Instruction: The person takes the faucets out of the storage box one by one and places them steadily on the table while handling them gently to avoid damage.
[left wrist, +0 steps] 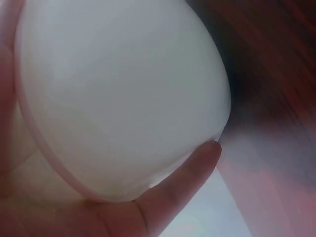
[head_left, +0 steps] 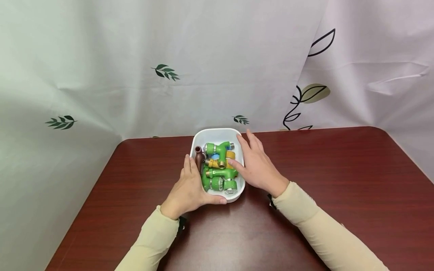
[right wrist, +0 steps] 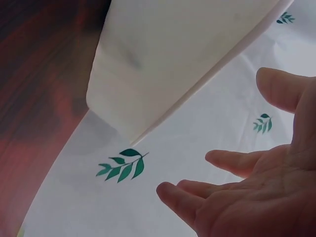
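Observation:
A white plastic tub (head_left: 217,130) holds several taps. On top lies a green tap (head_left: 222,152) with a ribbed knob, over a yellow tap (head_left: 213,163); bits of blue show beneath. More green taps (head_left: 222,172) fill the near end, and a brown tap (head_left: 199,160) leans at the left wall. My left hand (head_left: 190,190) grips the near left corner, thumb along the near wall, fingers up the left side. In the left wrist view it wraps the tub's smooth outer wall (left wrist: 123,98). My right hand (head_left: 259,165) is spread beside the right rim, apart from the wall in the right wrist view.
The tub stands near the far edge of a dark red wooden table (head_left: 339,180). Behind it hangs a pale curtain (head_left: 203,75) with leaf prints, which also runs down the left side.

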Motion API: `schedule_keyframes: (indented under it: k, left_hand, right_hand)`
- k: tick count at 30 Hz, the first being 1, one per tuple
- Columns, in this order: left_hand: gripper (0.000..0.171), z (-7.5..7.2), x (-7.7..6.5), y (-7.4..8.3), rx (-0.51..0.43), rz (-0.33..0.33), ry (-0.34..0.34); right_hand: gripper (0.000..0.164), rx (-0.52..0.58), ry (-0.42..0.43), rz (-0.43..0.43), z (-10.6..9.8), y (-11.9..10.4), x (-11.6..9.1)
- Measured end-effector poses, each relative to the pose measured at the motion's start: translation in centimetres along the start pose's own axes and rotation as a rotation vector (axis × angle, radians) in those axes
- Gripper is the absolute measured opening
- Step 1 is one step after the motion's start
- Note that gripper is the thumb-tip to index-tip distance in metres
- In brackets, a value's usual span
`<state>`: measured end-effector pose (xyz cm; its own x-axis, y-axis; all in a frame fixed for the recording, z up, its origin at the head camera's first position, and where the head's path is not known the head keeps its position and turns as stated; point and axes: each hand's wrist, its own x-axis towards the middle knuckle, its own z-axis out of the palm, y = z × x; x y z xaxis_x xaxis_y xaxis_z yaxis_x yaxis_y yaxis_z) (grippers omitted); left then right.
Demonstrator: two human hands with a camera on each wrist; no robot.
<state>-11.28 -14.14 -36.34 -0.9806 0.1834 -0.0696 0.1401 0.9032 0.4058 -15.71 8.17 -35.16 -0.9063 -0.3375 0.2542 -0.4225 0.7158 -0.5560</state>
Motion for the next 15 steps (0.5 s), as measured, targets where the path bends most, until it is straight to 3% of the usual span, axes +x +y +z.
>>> schedule_keyframes:
  k: [7,15]
  left_hand:
    - [0.158,0.0,0.0,0.0,0.010,0.009,-0.016]
    - [0.158,0.0,0.0,-0.1,-0.006,0.000,-0.015]
  right_hand:
    - [0.079,0.000,-0.029,-0.012,0.7,-0.8,0.4]
    - [0.065,-0.040,-0.024,-0.075,1.7,-1.2,0.7]
